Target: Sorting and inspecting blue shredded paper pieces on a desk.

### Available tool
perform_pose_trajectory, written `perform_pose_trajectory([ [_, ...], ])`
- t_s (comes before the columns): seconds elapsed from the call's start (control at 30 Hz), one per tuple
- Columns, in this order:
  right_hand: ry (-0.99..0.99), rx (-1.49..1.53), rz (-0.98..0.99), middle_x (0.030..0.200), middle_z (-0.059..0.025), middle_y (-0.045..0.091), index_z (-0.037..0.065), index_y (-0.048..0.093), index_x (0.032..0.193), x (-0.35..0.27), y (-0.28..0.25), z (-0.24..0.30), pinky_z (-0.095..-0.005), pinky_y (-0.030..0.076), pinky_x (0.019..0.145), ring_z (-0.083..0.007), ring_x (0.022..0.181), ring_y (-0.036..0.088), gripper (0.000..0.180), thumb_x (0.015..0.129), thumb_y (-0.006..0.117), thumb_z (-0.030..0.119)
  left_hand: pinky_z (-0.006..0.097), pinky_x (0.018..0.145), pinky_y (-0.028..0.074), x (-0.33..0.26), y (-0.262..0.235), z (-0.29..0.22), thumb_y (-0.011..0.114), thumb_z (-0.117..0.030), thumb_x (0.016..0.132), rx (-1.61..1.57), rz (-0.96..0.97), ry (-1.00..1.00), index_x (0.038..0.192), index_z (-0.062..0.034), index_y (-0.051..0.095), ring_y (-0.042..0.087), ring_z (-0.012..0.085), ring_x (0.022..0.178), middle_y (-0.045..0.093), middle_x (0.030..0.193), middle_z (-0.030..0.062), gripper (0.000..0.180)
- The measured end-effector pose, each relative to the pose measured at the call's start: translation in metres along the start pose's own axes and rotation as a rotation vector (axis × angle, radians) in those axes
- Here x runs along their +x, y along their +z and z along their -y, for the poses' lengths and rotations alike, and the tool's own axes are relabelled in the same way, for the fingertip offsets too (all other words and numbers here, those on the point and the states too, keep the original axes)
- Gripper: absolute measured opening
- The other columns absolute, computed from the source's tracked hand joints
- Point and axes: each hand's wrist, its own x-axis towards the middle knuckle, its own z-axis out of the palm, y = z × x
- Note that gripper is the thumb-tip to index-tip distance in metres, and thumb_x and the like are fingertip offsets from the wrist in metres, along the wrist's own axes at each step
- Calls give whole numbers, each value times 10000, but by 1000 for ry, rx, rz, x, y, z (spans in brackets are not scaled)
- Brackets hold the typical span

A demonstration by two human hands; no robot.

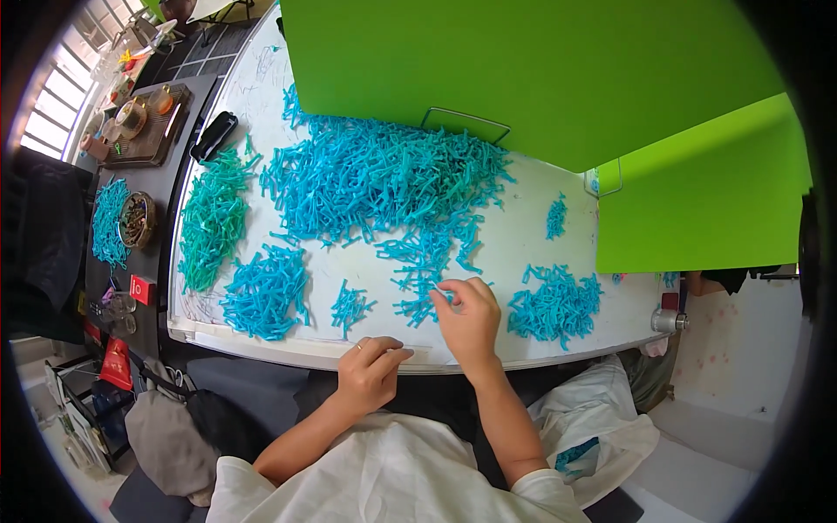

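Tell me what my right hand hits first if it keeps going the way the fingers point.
The right hand points up and left across the white table. Its fingertips already sit at a small scatter of blue plastic pieces; beyond that, probably the big blue pile.

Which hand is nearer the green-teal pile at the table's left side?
Left. The left hand rests at the table's near edge, right of the green-teal pile; the right hand is farther right, among blue pieces.

White short-sleeved shirt, forearms bare; thin ring on finger of left hand [370,370]; right hand [469,321] unadorned.
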Motion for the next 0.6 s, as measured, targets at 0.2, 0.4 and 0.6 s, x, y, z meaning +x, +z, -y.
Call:
perform_pose_trajectory([
  [0.2, -61, -111, -54, 713, -50, 557, 76, 740, 826, -8, 20, -5, -343, 439, 566, -190, 659, 564, 80, 788, 811, 73, 330, 608, 506, 0, -4, 0, 706, 117, 696, -26, -10, -1, 907, -83, 743, 645, 228, 734, 687, 908, 69, 293],
  [0.4, 610, 678, 96, 918, -82, 691, 24, 689, 924, -6, -20, -30, -322, 531, 625, -194, 782, 662, 69, 900, 723, 78, 321, 606, 500, 1, -7, 3, 701, 121, 696, -43, -35, 1, 901, -79, 743, 638, 226, 715, 688, 908, 75, 290],
  [0.6, 968, 1523, 124, 951, -118, 678, -10, 666, 1008, 31, -43, -37, -308, 584, 694, -215, 866, 674, 124, 927, 641, 80, 333, 619, 504, 1, -6, 2, 692, 112, 695, -66, -47, 1, 910, -81, 739, 641, 234, 734, 684, 913, 71, 293],
])
